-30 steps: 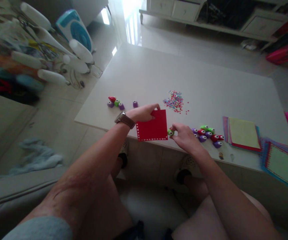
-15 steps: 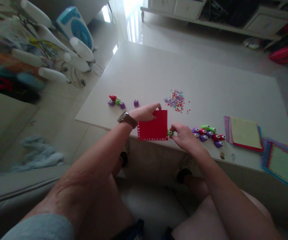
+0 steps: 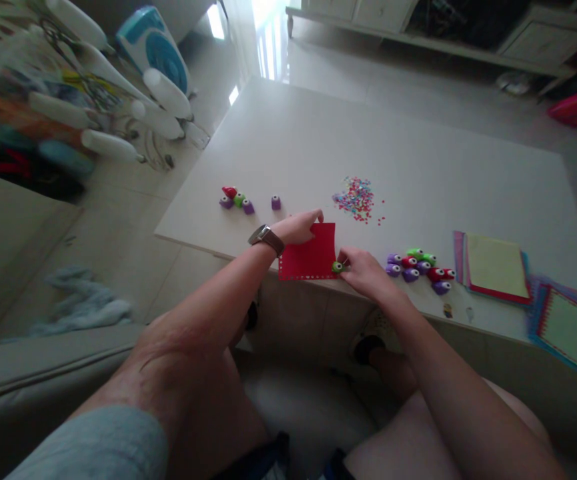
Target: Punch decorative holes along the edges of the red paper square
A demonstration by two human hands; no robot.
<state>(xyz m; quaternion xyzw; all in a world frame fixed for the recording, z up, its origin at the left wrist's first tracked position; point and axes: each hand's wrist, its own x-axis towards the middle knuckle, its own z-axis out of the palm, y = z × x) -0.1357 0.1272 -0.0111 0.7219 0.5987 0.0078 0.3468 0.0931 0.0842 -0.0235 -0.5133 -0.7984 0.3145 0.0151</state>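
A red sheet of paper [image 3: 304, 261] lies at the table's front edge, with small punched holes along its left and bottom borders. My left hand [image 3: 299, 228] rests over its upper left part, fingers curled at the top edge, holding it. In my right hand [image 3: 363, 270] is a small green craft punch [image 3: 337, 267], pinched between thumb and fingers at the sheet's lower right edge. How far the paper sits inside the punch I cannot tell. A purple punch [image 3: 275, 203] stands just beyond my left wrist.
Several coloured punches [image 3: 411, 275] cluster right of my right hand, others [image 3: 238, 199] at the left. Punched confetti [image 3: 357, 199] is scattered beyond the sheet. Stacks of coloured paper [image 3: 495, 267] and bordered sheets [image 3: 575, 333] lie at the table's right end.
My right hand has brought the green punch slightly left, so it now overlaps the red paper's lower right edge. My left hand keeps its hold on the sheet. The view has shifted slightly.
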